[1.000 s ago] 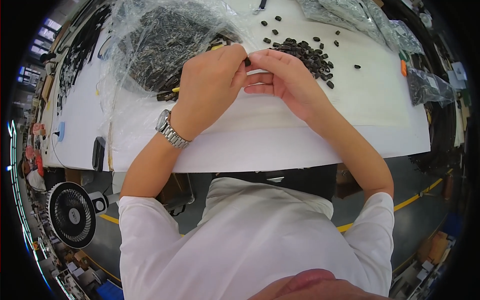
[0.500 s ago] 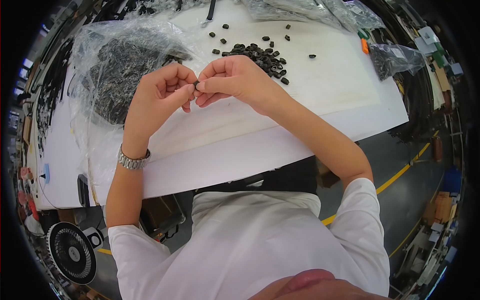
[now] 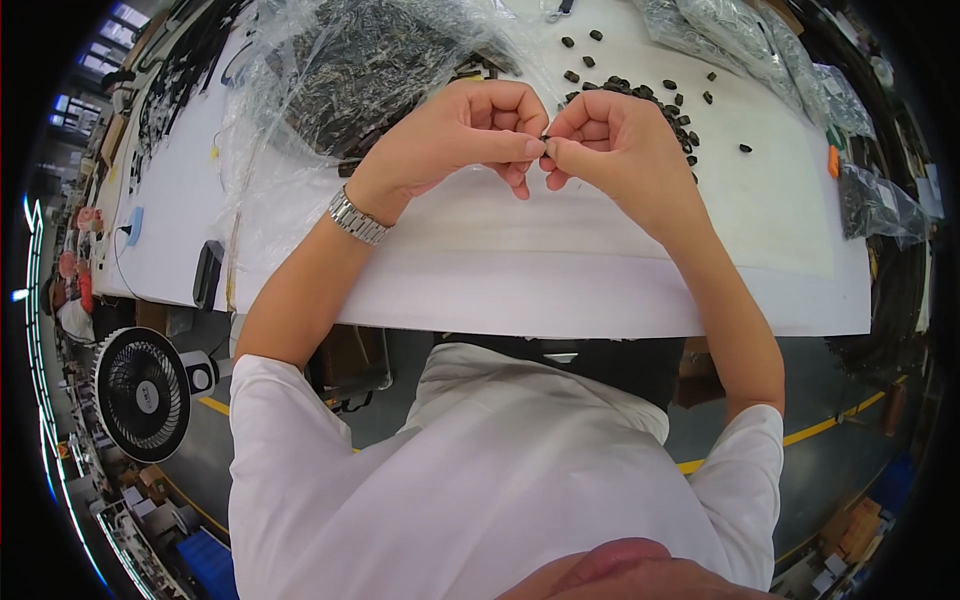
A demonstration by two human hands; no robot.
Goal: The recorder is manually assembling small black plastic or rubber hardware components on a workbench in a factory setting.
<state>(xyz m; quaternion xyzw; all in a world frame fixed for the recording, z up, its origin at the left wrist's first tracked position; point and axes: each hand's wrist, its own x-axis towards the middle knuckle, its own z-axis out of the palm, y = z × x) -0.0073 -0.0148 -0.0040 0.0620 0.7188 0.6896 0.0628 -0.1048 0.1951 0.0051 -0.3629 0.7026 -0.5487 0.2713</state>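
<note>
My left hand [image 3: 455, 140], with a metal-band watch at its wrist, and my right hand [image 3: 630, 145] meet fingertip to fingertip above the white table. Both pinch a small black piece [image 3: 546, 146] between thumb and forefinger; the fingertips cover most of it. Just beyond my right hand is a pile of small black ring-like pieces [image 3: 672, 112], partly hidden by that hand, with several more scattered around it. Beyond my left hand lies a large clear plastic bag [image 3: 365, 75] full of dark pieces.
White sheeting [image 3: 520, 290] covers the table up to its near edge. More clear bags [image 3: 740, 45] lie at the back right, near an orange-handled tool [image 3: 833, 162]. A dark bag [image 3: 880, 205] rests at the right edge. A black fan [image 3: 145, 393] stands at lower left.
My view has turned, so the table and bags sit differently in the picture. Both hands stay together, still pinching the small black piece.
</note>
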